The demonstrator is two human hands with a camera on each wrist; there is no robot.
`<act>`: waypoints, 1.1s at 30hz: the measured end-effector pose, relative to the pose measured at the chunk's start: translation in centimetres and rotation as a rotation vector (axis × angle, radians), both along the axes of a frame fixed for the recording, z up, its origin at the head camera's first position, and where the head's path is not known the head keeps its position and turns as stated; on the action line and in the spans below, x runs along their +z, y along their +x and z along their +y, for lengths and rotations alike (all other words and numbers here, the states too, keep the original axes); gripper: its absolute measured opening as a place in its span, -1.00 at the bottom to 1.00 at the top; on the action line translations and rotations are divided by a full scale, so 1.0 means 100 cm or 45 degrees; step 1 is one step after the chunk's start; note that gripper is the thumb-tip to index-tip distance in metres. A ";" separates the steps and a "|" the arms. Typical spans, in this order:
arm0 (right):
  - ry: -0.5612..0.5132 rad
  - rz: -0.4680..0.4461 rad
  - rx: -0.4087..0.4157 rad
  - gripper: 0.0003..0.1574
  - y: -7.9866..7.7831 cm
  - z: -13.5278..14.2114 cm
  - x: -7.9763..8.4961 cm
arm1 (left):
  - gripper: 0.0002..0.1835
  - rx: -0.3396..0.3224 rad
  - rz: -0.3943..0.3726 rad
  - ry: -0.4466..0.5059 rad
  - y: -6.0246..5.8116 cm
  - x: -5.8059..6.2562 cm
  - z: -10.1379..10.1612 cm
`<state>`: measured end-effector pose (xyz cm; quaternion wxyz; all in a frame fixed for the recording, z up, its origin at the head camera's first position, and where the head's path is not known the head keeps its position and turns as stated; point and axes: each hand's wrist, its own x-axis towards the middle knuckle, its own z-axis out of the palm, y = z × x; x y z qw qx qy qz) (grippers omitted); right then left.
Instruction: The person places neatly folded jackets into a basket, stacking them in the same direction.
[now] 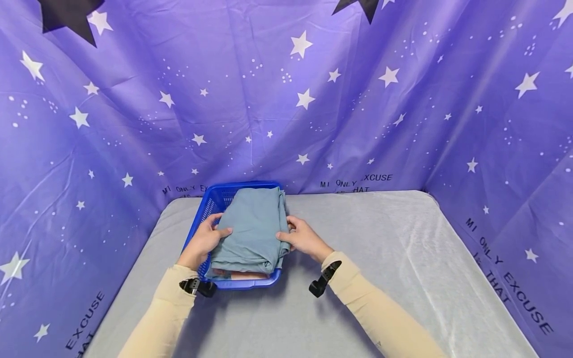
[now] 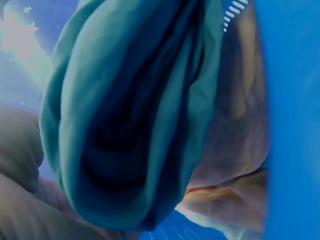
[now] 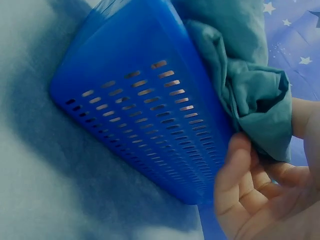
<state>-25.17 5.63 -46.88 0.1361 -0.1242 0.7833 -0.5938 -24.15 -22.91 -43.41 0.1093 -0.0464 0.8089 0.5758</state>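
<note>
A folded teal cloth (image 1: 252, 226), thick and several layers deep, lies over the blue plastic basket (image 1: 192, 237). My left hand (image 1: 205, 241) grips its left side, thumb on top. At the opposite side my right hand (image 1: 306, 238) pinches the edge, thumb above and fingers below; the right wrist view shows the bunched cloth edge (image 3: 265, 110) between them. Looped folds of the cloth (image 2: 112, 125) fill the left wrist view. Beneath it, inside the basket, lies brownish-orange fabric (image 1: 243, 275), mostly hidden.
The basket stands on a table covered with a grey cloth (image 1: 371, 238), near its back edge. Purple star-printed curtains (image 1: 268, 99) hang behind and on both sides. A black wrist strap with a camera (image 1: 324, 279) sits on each sleeve.
</note>
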 end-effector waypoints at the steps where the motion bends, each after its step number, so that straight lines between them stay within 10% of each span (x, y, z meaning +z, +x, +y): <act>1: 0.016 0.014 0.002 -0.69 0.000 -0.001 0.000 | -0.32 -0.002 0.008 -0.015 0.000 0.001 -0.001; 13: 0.241 0.245 -0.030 -0.66 -0.005 -0.015 -0.001 | -0.30 0.014 0.053 -0.262 -0.001 0.009 -0.006; 33: 0.577 0.620 -0.236 -0.49 0.006 -0.039 -0.016 | -0.32 -0.187 0.067 -0.581 -0.011 0.010 -0.010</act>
